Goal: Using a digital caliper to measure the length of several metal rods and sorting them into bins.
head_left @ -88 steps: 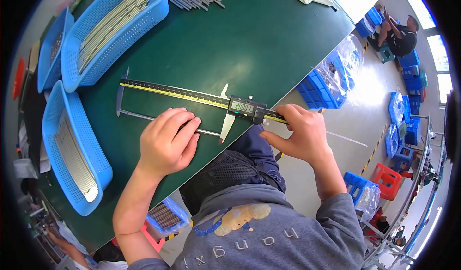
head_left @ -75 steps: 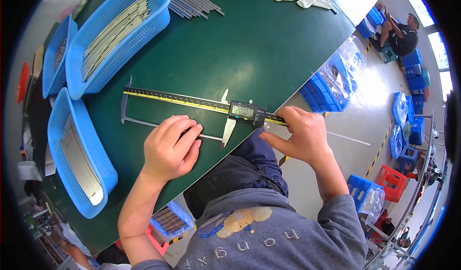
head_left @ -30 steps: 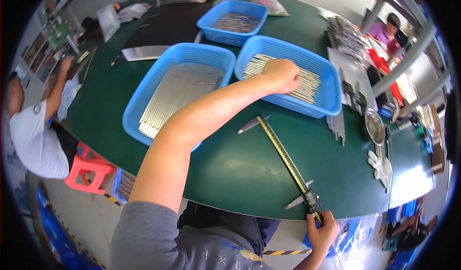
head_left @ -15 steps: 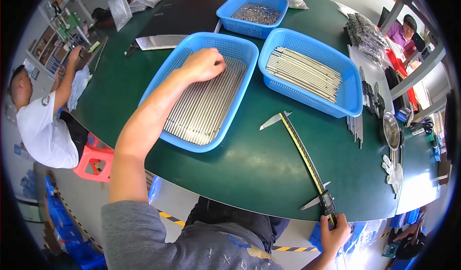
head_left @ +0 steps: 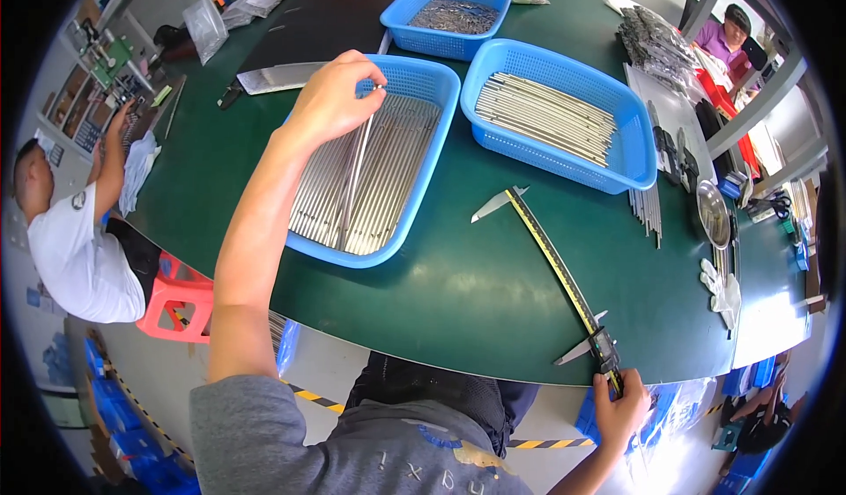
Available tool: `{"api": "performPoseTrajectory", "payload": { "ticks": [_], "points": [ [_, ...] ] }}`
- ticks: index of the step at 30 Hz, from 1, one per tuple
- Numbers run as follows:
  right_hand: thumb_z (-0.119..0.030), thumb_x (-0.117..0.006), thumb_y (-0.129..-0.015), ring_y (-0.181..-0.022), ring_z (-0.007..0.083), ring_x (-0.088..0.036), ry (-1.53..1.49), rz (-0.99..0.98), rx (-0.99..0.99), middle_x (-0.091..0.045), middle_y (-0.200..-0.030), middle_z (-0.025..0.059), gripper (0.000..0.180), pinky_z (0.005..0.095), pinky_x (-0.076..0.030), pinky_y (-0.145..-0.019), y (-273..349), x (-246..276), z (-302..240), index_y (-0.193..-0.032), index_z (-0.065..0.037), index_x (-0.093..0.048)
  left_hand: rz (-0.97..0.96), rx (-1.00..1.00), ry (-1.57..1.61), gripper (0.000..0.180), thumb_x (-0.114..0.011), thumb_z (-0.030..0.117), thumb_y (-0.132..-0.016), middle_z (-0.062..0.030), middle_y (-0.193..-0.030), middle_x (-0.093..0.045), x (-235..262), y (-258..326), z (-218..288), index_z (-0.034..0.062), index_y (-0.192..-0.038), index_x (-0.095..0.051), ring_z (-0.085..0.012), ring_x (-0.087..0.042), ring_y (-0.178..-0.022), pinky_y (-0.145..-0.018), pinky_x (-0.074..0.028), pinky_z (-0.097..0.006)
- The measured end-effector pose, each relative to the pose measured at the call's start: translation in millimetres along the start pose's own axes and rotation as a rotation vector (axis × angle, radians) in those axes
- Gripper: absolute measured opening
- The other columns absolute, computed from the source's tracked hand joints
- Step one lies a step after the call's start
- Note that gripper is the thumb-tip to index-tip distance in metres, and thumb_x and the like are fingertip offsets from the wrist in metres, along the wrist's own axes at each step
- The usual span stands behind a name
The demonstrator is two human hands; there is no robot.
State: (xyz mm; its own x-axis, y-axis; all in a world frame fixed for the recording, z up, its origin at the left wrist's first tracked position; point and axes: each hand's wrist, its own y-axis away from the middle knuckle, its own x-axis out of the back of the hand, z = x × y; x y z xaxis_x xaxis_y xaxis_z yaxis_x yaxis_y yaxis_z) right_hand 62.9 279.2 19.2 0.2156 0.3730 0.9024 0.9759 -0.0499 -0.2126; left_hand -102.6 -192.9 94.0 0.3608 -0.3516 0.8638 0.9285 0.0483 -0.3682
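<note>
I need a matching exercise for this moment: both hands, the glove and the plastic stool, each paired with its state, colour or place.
Things
1. left hand
2. right hand
3. glove
4. plastic stool

Descriptions
A. red, by the table's left edge
B. holding the caliper at its display end
C. white, lying toward the right end of the table
D. pinching the upper end of at least one metal rod over a blue basket

Right pairs: 1-D, 2-B, 3-C, 4-A
</note>
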Motion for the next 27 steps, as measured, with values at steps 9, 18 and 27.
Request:
{"api": "performPoseTrajectory", "payload": {
  "ticks": [9, 18, 27],
  "points": [
    [-0.029, -0.074, -0.068, -0.042, 0.0251, -0.045, -0.003, -0.004, 0.029, -0.044, -0.05, 0.0081, 0.035, 0.0341, -0.034, -0.043, -0.7, 1.2, -0.6, -0.068, -0.006, -0.048, -0.044, -0.143, -0.074, 0.023, -0.06, 0.011, -0.083, -0.0052, -0.084, -0.06, -7.7, 2.8, 2.0, 0.0038, -0.105, -0.059, -0.0205, -0.062, -0.08, -0.069, -0.049, -0.032],
    [-0.025, -0.069, -0.073, -0.051, 0.0303, -0.048, 0.028, -0.119, -0.114, -0.047, -0.056, 0.0123, 0.031, 0.0389, -0.035, -0.05, 0.6, 15.3, -26.6, -0.07, -0.002, -0.048, 0.224, -0.207, 0.724, 0.036, -0.057, -0.006, -0.081, -0.0082, -0.086, -0.062, 31.6, 40.5, 83.7, 0.0037, -0.116, -0.055, -0.0156, -0.063, -0.076, -0.064, -0.052, -0.026],
    [-0.023, -0.073, -0.07, -0.049, 0.0217, -0.049, 0.002, -0.061, -0.068, -0.05, -0.06, 0.0082, 0.03, 0.0324, -0.036, -0.046, 8.9, 13.5, -23.1, -0.074, -0.002, -0.052, 0.375, -1.209, 0.335, 0.021, -0.068, 0.019, -0.074, -0.0016, -0.081, -0.058, -58.3, 128.2, 188.1, 0.0079, -0.092, -0.068, -0.0173, -0.057, -0.072, -0.066, -0.054, -0.031]
  ]
}}
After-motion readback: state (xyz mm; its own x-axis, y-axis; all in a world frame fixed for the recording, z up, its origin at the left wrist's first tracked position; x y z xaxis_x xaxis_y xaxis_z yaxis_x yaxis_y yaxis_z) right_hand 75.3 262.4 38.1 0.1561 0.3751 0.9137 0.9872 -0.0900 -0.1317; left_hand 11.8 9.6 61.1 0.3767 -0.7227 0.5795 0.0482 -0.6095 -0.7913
